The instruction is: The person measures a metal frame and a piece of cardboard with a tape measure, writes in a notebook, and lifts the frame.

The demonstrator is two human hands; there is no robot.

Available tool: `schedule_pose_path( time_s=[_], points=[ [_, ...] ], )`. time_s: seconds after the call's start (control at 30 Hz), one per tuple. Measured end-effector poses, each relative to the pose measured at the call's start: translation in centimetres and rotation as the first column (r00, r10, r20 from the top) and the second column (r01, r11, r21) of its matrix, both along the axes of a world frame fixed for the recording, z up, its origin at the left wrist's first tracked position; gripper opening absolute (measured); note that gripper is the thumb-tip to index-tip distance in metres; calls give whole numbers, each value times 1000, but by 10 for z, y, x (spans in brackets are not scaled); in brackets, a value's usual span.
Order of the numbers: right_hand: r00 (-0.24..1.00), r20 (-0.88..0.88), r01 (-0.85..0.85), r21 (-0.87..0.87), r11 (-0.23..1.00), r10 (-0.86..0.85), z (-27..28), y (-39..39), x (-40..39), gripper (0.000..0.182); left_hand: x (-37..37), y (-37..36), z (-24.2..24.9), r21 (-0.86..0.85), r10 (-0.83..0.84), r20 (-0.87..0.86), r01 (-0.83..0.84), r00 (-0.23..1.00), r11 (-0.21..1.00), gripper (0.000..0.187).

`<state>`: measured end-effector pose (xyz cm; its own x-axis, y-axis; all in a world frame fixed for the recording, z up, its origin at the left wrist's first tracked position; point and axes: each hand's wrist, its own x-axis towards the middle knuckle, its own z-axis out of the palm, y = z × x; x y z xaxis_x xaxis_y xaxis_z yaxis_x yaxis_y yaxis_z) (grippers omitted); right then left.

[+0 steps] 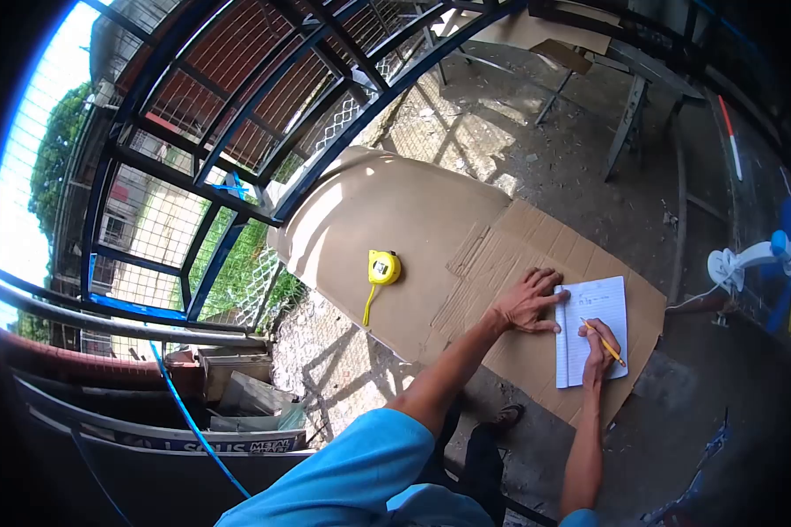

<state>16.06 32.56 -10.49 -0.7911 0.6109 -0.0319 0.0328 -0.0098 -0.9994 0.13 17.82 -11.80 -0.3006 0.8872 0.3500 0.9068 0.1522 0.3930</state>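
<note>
A lined notebook (580,364) lies on the cardboard sheet (536,369), with some handwriting near the top of its page. My right hand (599,344) grips a yellow pencil (620,358), its tip against the page. Beside the notebook's left edge, my left hand (531,301) rests flat on the cardboard, fingers spread, the fingertips reaching the paper's margin. To the left, a yellow tape measure (383,267) with a yellow strap sits on the brown tabletop (422,211), apart from both hands.
A white and blue fan (747,259) stands at the right. Dark metal grille frames (237,105) rise at the upper left. Sawhorse-like stands (628,123) are at the back. A blue cord (180,400) runs down the lower left, near a bin of scrap (246,395).
</note>
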Motion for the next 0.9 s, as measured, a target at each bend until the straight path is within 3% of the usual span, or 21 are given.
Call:
schedule_pose_path(
  time_s=[0.1, 0.17, 0.27, 0.33, 0.5, 0.53, 0.57, 0.6, 0.67, 0.7, 0.87, 0.9],
  points=[
    [999, -39, 9, -5, 1000, -9, -18, 8, 4, 19, -3, 1, -12, -46, 44, 5, -44, 999, 998, 68],
    [997, 67, 37, -106, 994, -30, 18, 2, 2, 19, -3, 5, -7, -35, 50, 31, -49, 998, 998, 65],
    [994, 46, 94, 12, 995, -95, 4, 33, 15, 21, -2, 18, -13, -71, 56, -34, -59, 998, 996, 70],
    [979, 91, 190, -47, 981, -185, -3, 52, 28, 20, -3, 7, -10, -139, 62, -55, -69, 997, 988, 73],
    [984, 82, 156, 12, 988, -156, 8, 43, 16, 25, 0, 7, -15, -219, 55, -27, -59, 998, 974, 83],
    [983, 97, 152, 46, 987, -156, 12, 28, 7, 28, -4, 6, -11, -237, 57, -40, -65, 998, 969, 83],
    [982, 118, 120, 210, 970, -147, 5, 17, 5, 29, -5, 7, -8, -220, 51, -25, -55, 998, 974, 82],
    [990, 101, 29, 552, 834, -102, 10, 8, 2, 26, -6, 7, -8, -203, 47, -12, -48, 999, 978, 80],
    [966, 254, -220, 682, 698, 56, 24, -13, 11, 28, -7, 5, -5, -153, 38, 13, -36, 999, 988, 77],
    [919, 392, -341, 734, 587, 44, 33, -26, 15, 31, -7, 4, -4, -128, 36, 33, -31, 999, 991, 76],
    [958, 262, -278, 733, 620, 120, -3, -39, 20, 32, -15, 9, -3, -52, 35, -22, -37, 999, 998, 74],
    [949, 306, -291, 740, 607, 81, 0, -41, 16, 33, -16, 9, -2, -21, 30, 10, -30, 999, 999, 74]
  ],
)
